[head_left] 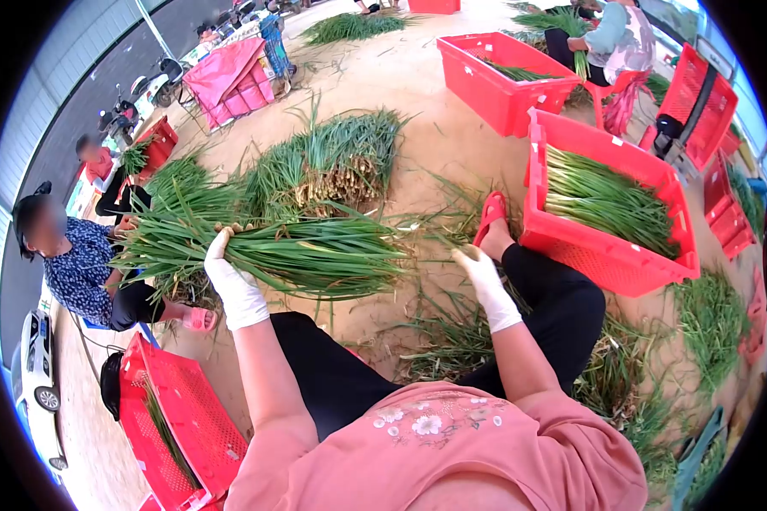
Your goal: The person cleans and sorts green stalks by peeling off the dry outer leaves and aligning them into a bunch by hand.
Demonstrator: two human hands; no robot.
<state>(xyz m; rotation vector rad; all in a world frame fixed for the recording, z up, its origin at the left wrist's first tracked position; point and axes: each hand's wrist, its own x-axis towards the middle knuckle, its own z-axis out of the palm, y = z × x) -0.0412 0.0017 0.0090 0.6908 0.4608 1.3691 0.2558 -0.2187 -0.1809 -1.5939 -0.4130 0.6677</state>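
Observation:
A thick bunch of long green leafy stalks (324, 255) lies across the view in front of me. My left hand (228, 264), in a white glove, is wrapped round it near its left part. On the right, my gloved right hand (484, 281) is near the bunch's right end but apart from it, beside a few loose leaves. Its fingers are close together, and what they hold, if anything, is too small to make out. Beyond the bunch is a large pile of stalks (341, 162) with pale root ends.
A red crate (605, 264) with laid stalks stands at the right, another (507, 119) behind it. A red crate (204, 409) is at lower left. Seated people (81, 264) are at left and upper right. Loose leaves (452, 341) lie on the ground between my legs.

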